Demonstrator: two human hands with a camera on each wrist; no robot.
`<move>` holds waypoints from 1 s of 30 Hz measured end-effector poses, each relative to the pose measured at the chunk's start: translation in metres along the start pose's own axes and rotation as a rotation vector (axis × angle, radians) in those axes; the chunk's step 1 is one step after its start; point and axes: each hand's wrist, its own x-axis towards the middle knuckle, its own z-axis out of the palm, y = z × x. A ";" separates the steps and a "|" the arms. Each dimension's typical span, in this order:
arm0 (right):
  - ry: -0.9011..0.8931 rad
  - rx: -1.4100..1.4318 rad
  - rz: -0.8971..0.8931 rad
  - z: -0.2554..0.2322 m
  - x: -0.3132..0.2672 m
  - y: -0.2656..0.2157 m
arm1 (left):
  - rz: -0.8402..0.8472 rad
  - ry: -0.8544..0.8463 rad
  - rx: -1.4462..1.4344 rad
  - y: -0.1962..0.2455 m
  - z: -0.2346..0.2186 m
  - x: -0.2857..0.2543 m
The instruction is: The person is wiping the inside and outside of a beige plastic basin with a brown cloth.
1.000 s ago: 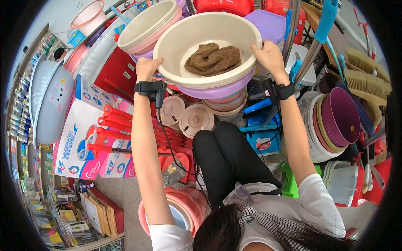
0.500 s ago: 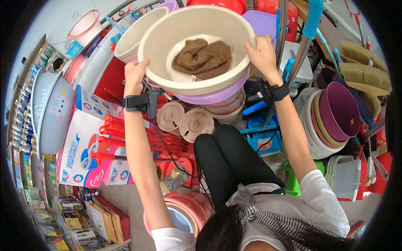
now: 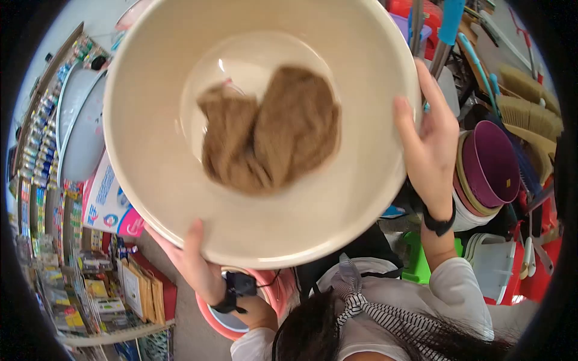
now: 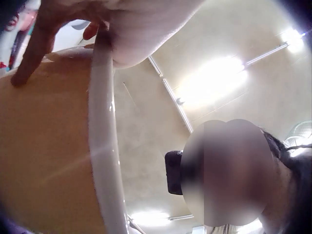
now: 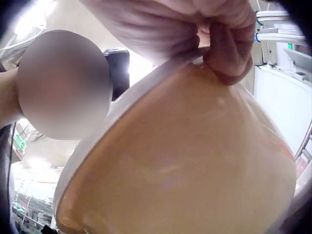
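Note:
A large cream basin (image 3: 150, 138) fills the middle of the head view, raised near the camera with its inside facing it. On its floor lies a crumpled brown cloth (image 3: 295, 129). My left hand (image 3: 195, 265) grips the rim at the lower left, thumb over the edge and fingers underneath. At the right rim my right hand (image 3: 432, 153) holds on, thumb at the lip and fingers along the outside. The left wrist view shows the pale rim (image 4: 104, 146) against the left palm. In the right wrist view the curled fingers (image 5: 226, 58) overlap the basin's outer wall.
Purple and other nested buckets (image 3: 497, 162) stand on the right, below several brooms (image 3: 530, 108). A green stool (image 3: 415, 256) is near my side. Pink basins (image 3: 274, 280) sit below the left wrist. Light blue basins (image 3: 84, 120) and goods shelves (image 3: 66, 301) line the left.
Both hands have lifted the cream basin up and toward my head, tilting its inside to the camera. The left hand has come down to the lower left; the brown cloth stays inside.

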 end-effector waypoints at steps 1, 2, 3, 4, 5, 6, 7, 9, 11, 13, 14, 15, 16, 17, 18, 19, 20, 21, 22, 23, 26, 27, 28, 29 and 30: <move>-0.032 0.056 0.067 -0.005 -0.016 -0.002 | -0.062 0.057 0.000 0.000 -0.009 -0.018; -0.065 0.110 0.137 -0.009 -0.032 -0.003 | -0.065 0.080 0.014 0.000 -0.015 -0.037; -0.106 0.134 0.188 -0.015 -0.049 -0.002 | -0.139 0.125 0.048 -0.001 -0.021 -0.055; -0.150 0.155 0.241 -0.022 -0.065 -0.001 | -0.217 0.172 0.081 -0.002 -0.027 -0.070; -0.199 0.167 0.311 -0.029 -0.079 -0.002 | -0.232 0.199 0.096 -0.008 -0.039 -0.084; -0.233 0.171 0.328 -0.036 -0.094 -0.003 | -0.262 0.199 0.133 -0.017 -0.053 -0.099; -0.278 0.175 0.357 -0.042 -0.109 -0.002 | -0.294 0.199 0.168 -0.022 -0.060 -0.112; -0.356 0.182 0.396 -0.053 -0.134 0.001 | -0.372 0.235 0.157 -0.024 -0.064 -0.133; -0.356 0.175 0.494 -0.063 -0.155 0.007 | -0.449 0.269 0.143 -0.029 -0.069 -0.152; -0.391 0.148 0.551 -0.067 -0.164 0.015 | -0.472 0.218 0.175 -0.046 -0.080 -0.167; -0.392 0.117 0.594 -0.070 -0.168 0.019 | -0.491 0.241 0.181 -0.053 -0.081 -0.172; -0.365 0.062 0.591 -0.071 -0.174 0.028 | -0.492 0.234 0.216 -0.062 -0.079 -0.173; -0.384 0.052 0.599 -0.074 -0.174 0.035 | -0.496 0.221 0.249 -0.071 -0.079 -0.174; -0.444 -0.037 0.631 -0.078 -0.172 0.042 | -0.516 0.165 0.255 -0.084 -0.084 -0.175; -0.501 -0.129 0.661 -0.081 -0.167 0.047 | -0.537 0.170 0.250 -0.089 -0.081 -0.175; -0.654 -0.360 0.589 -0.083 -0.155 0.048 | -0.558 0.129 0.254 -0.095 -0.076 -0.173; -0.660 -0.377 0.594 -0.081 -0.146 0.048 | -0.578 0.086 0.257 -0.101 -0.071 -0.170; -0.670 -0.477 0.385 -0.078 -0.139 0.048 | -0.520 0.078 0.314 -0.104 -0.063 -0.168; -0.679 -0.570 0.175 -0.072 -0.131 0.046 | -0.537 0.076 0.310 -0.110 -0.063 -0.166; -0.686 -0.581 0.182 -0.068 -0.122 0.040 | -0.472 0.068 0.398 -0.119 -0.064 -0.168; -0.725 -0.343 0.252 -0.044 -0.104 0.012 | -0.403 0.084 0.423 -0.127 -0.059 -0.166; -0.825 -0.284 0.192 -0.032 -0.102 0.001 | -0.373 0.047 0.456 -0.130 -0.058 -0.163; -0.927 -0.223 0.132 -0.018 -0.103 -0.008 | -0.345 0.011 0.490 -0.132 -0.057 -0.161; -0.986 -0.185 0.077 -0.002 -0.110 -0.009 | -0.349 0.011 0.484 -0.135 -0.056 -0.159; -1.044 -0.145 0.023 0.014 -0.120 -0.005 | -0.380 0.010 0.457 -0.138 -0.054 -0.157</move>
